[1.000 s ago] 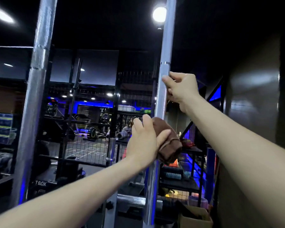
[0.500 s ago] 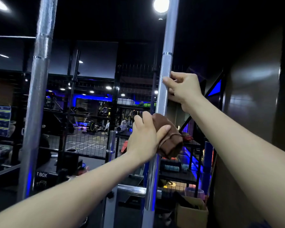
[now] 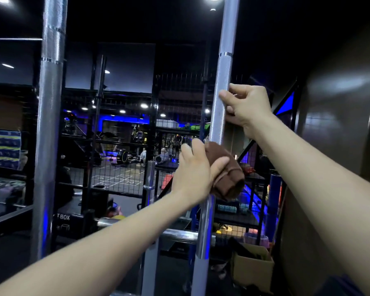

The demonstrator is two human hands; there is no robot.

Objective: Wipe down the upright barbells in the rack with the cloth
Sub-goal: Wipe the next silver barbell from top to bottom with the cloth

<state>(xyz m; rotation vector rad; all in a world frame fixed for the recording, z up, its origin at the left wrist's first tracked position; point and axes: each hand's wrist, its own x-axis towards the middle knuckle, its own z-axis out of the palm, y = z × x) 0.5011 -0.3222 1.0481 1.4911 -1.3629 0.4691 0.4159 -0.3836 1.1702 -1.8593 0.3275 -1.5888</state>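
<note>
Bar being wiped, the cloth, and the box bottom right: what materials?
Right barbell: looks like steel, matte knurled shaft with a shiny smooth ring, and a mirror-bright, chrome-like stretch below the cloth. Cloth: brown, soft fabric that folds and bunches under the left hand; weave not discernible. Box: tan, matte with open flaps, probably cardboard. The right hand grips the bar above the cloth.

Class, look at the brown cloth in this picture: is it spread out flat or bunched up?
Bunched up. The cloth sits in thick folds, wrapped against the barbell and gripped by the left hand, with a rolled wad hanging below the thumb.
</note>
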